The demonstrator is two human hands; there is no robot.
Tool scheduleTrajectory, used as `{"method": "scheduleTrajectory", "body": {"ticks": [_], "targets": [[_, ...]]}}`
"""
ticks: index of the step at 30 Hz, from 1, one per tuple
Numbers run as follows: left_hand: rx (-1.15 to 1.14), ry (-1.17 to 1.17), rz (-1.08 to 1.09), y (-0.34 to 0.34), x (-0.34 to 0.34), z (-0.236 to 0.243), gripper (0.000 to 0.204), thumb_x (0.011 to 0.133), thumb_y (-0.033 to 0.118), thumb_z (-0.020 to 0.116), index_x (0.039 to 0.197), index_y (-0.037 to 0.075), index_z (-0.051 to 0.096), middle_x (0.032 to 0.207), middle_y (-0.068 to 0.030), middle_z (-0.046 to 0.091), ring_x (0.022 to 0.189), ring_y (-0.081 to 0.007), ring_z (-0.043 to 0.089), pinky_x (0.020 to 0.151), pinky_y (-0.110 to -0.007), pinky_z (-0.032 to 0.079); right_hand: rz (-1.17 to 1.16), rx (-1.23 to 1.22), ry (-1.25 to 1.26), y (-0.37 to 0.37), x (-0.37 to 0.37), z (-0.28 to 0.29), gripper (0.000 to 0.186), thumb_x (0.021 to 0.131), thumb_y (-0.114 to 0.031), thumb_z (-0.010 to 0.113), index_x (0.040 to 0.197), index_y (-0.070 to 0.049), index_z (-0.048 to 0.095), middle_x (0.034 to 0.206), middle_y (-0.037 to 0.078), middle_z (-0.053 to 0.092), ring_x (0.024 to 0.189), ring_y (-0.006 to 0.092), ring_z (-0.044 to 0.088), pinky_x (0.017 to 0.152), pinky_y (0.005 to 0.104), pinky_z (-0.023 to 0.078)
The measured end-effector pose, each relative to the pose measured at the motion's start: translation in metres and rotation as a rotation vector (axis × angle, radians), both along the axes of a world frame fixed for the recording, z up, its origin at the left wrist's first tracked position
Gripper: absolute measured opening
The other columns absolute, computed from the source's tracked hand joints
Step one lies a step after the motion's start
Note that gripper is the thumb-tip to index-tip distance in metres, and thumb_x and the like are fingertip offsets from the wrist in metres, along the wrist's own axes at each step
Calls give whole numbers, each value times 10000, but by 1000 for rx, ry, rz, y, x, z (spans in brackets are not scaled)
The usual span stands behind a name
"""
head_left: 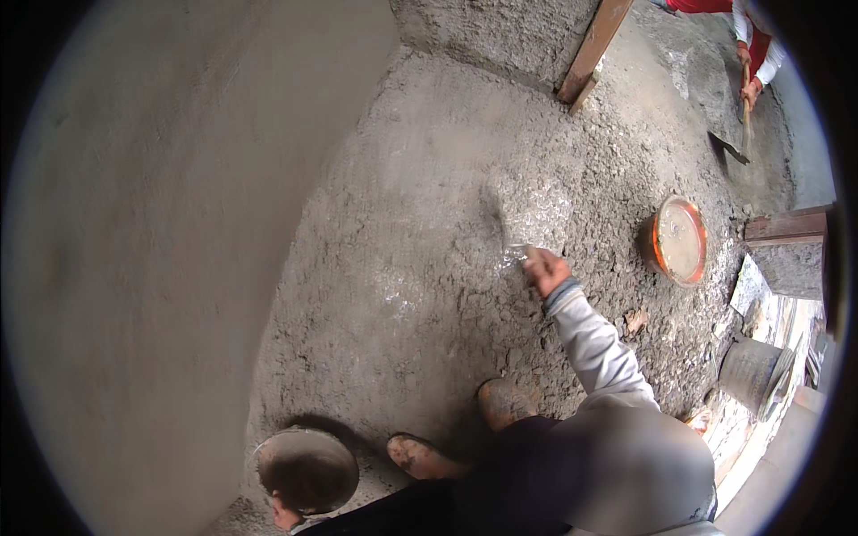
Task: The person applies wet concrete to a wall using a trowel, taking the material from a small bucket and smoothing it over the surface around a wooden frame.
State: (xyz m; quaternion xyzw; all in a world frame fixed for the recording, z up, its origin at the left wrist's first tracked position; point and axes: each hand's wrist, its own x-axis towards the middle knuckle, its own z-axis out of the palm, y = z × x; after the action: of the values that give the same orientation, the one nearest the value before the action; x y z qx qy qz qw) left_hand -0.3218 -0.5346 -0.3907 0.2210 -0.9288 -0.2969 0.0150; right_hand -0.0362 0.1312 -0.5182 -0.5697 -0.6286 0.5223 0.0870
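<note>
We see a wall (pixel 179 250) on the left. A bowl (pixel 304 439) sits near it, left of our boots (pixel 508 406), with our left hand (pixel 286 514) at its rim. Our right hand (pixel 547 271) is in front of the boots. A tub (pixel 660 250) with mix (pixel 681 239) in it sits to the right, and a bucket (pixel 749 373) is behind it.

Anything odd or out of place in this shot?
A brown, leaf-like scrap lies on the lumpy grey mortar beside the right sleeve; its colour and shape suggest stray debris. The grey bucket-like container looks tipped, though fisheye bending makes that uncertain.
</note>
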Motion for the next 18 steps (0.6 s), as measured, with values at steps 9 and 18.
{"method": "scheduleTrajectory", "body": {"ticks": [9, 18], "targets": [[-40, 90, -81, 29, 12, 13, 417, 836, 368, 570, 960, -21, 651, 917, -140, 659, 803, -245, 605, 736, -356, 467, -250, 40, 480, 48, -85, 7, 289, 878, -240, 550, 1084, -38, 533, 683, 13, 518, 520, 109, 459, 447, 259, 392], [-4, 62, -48, 59, -3, 10, 350, 852, 285, 543, 966, -30, 641, 930, -130, 653, 845, -235, 603, 766, -337, 471, -378, 33, 276, 225, -221, -28, 406, 886, -339, 534, 1116, -5, 525, 654, 87, 562, 437, 167, 506, 381, 295, 412]]}}
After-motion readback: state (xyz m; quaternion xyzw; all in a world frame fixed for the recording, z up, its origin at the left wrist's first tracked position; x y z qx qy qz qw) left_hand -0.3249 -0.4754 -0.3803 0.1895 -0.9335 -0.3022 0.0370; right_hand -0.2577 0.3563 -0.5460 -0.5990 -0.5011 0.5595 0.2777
